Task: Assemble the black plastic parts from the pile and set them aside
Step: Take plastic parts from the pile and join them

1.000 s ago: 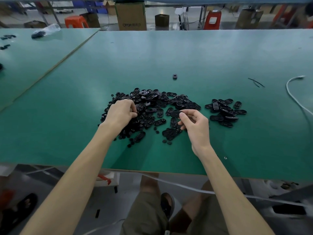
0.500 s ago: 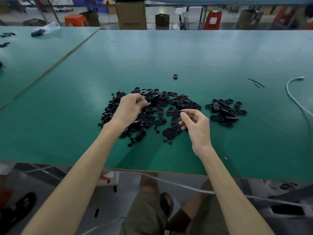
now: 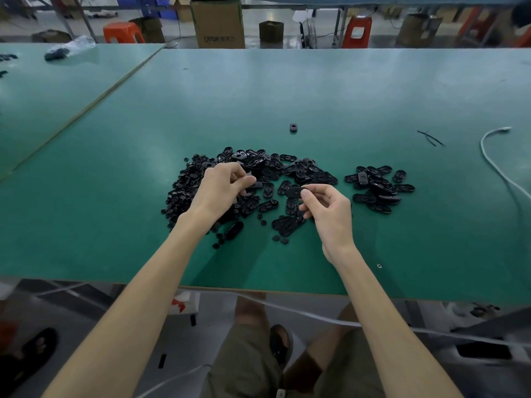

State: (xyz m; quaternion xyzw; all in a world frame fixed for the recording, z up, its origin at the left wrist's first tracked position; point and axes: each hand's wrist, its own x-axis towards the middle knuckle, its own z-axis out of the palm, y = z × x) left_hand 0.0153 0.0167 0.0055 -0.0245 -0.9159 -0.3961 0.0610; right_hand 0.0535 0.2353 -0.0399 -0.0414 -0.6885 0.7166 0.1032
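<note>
Left hand [image 3: 221, 191] over pile [image 3: 298, 170] mid-table, fingers curled, tips pinched together; contents cannot be told. Right hand [image 3: 330, 214] pinching oval part [image 3: 293, 192] above pile's right side. Smaller heap [image 3: 379, 186] near, further right.

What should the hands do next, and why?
Probably bring the left hand across to the oval part pinched in the right hand. The left hand is curled above the main pile, perhaps holding something; I cannot tell.

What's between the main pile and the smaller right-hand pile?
Only bare green table separates the main pile and the smaller pile, in the head view.
</note>
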